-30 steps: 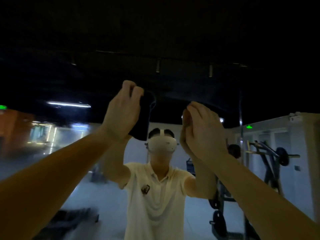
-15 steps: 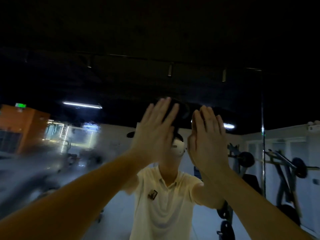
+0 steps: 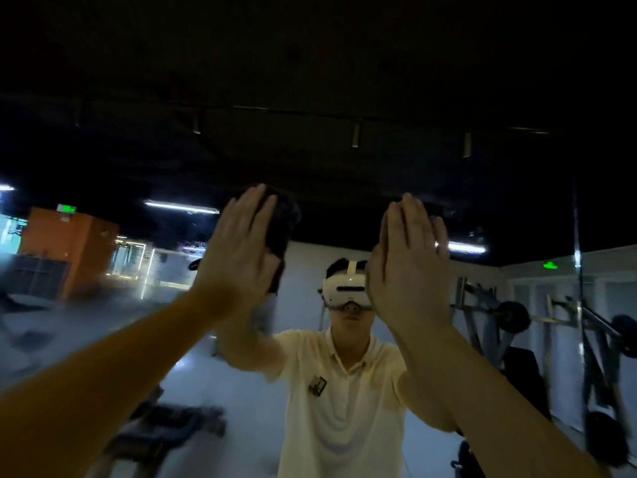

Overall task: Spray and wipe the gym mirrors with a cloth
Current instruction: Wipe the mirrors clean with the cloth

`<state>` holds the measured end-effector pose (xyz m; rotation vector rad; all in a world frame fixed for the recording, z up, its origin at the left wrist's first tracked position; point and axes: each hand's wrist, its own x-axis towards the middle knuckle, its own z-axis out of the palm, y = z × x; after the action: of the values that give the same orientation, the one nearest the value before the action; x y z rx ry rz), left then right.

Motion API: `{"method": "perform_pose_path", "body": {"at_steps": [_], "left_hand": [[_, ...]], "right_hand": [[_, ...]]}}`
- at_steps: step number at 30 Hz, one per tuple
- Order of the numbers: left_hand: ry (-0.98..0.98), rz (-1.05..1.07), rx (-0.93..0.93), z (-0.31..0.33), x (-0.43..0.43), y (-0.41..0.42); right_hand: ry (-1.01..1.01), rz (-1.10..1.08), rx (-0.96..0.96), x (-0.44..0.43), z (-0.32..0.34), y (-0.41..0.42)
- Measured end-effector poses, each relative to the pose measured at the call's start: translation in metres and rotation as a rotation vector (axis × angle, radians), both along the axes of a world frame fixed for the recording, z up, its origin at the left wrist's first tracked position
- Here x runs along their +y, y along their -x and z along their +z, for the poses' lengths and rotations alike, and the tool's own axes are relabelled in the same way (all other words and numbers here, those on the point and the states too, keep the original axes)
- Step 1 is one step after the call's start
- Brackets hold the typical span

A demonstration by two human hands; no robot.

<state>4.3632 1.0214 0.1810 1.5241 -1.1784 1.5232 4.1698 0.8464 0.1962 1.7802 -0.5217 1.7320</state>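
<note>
The gym mirror (image 3: 310, 150) fills the view in front of me and reflects a dark gym. My left hand (image 3: 241, 250) presses a dark cloth (image 3: 284, 225) flat against the glass with straight fingers; only the cloth's right edge shows past the hand. My right hand (image 3: 410, 260) lies flat on the glass to the right, fingers straight and together, holding nothing. A hazy, smeared patch (image 3: 103, 305) covers the mirror's lower left. No spray bottle is in view.
A vertical seam (image 3: 577, 257) between mirror panels runs at the right. The glass reflects a person in a white shirt (image 3: 341, 401), a barbell rack (image 3: 510, 315) at the right, an orange wall (image 3: 74, 250) at the left and ceiling strip lights.
My left hand went from gripping the cloth up high to pressing it flat, and has slid left with it. The hands have moved apart. My view shifted right.
</note>
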Motion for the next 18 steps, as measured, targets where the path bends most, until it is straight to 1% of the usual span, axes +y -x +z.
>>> {"method": "perform_pose_path", "body": {"at_steps": [3,5,7,13,15,18], "left_hand": [[0.067,-0.071,0.124,-0.009,0.035,-0.040],[0.132,-0.038,0.184,-0.014,0.050,-0.054],[0.164,0.011,0.202,-0.016,0.050,-0.055],[0.136,0.003,0.077,-0.017,-0.015,-0.001],[0.084,0.023,0.045,-0.014,-0.036,0.027],[-0.051,0.029,-0.092,-0.019,-0.074,0.075]], "right_hand": [[-0.023,-0.034,0.020,0.011,0.000,-0.023],[-0.031,-0.064,0.012,0.011,-0.002,-0.027],[-0.023,-0.064,0.003,0.012,-0.002,-0.026],[-0.033,-0.015,0.021,0.012,-0.001,-0.024],[-0.033,0.023,0.049,0.010,0.000,-0.020],[-0.011,0.143,0.137,0.003,0.000,-0.007]]}}
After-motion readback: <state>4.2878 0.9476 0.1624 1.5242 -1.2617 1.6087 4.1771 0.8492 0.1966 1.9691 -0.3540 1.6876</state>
